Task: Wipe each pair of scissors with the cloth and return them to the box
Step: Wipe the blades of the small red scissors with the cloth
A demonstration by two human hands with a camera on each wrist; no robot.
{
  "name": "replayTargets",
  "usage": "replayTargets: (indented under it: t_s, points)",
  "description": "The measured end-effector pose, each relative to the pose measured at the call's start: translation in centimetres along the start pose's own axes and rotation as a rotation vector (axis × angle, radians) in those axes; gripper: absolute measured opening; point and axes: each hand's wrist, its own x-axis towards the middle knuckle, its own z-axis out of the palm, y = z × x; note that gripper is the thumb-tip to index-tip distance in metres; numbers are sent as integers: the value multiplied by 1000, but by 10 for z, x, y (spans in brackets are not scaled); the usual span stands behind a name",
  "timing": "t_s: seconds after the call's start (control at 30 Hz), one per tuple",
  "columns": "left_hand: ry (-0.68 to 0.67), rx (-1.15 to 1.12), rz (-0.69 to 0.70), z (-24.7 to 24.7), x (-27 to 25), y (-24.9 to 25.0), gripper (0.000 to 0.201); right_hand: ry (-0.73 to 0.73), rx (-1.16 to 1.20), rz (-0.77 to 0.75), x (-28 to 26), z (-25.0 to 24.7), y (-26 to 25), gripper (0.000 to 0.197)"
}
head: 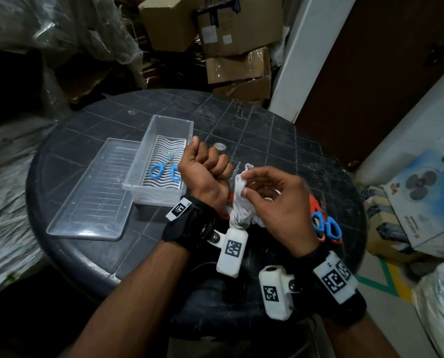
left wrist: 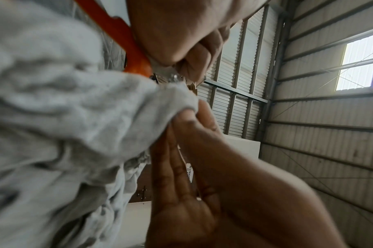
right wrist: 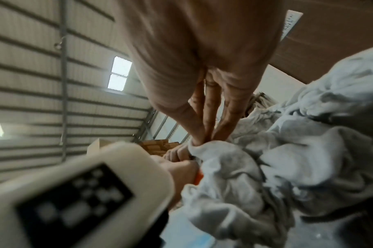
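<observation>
My left hand [head: 206, 166] is a fist round a pair of orange-handled scissors [head: 227, 200], blades pointing up past the knuckles. The orange handle [left wrist: 126, 42] also shows in the left wrist view. My right hand [head: 270, 192] pinches a white cloth [head: 239, 202] against the blades. That cloth [right wrist: 234, 176] hangs in folds below both hands. A clear plastic box [head: 161, 161] stands to the left with one blue-handled pair of scissors [head: 165, 170] lying inside. More scissors with blue and red handles [head: 326, 226] lie on the table right of my right wrist.
The box's clear lid [head: 94, 192] lies flat beside it on the round dark table [head: 267, 130]. Cardboard boxes [head: 231, 47] are stacked behind the table. A fan carton [head: 422, 197] and bags sit on the floor at the right.
</observation>
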Motion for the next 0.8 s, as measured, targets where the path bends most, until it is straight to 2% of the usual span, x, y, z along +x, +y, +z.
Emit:
replayTargets:
  t_s: [0.17, 0.27, 0.8]
  points:
    - [7, -29, -4, 1, -2, -3, 56, 147, -195, -128, 2, 11, 0, 15]
    - [19, -58, -3, 1, -2, -5, 55, 232, -260, -150, 7, 20, 5, 10]
    - [70, -154, 12, 0, -5, -4, 54, 304, -370, -120, 9, 37, 4, 9]
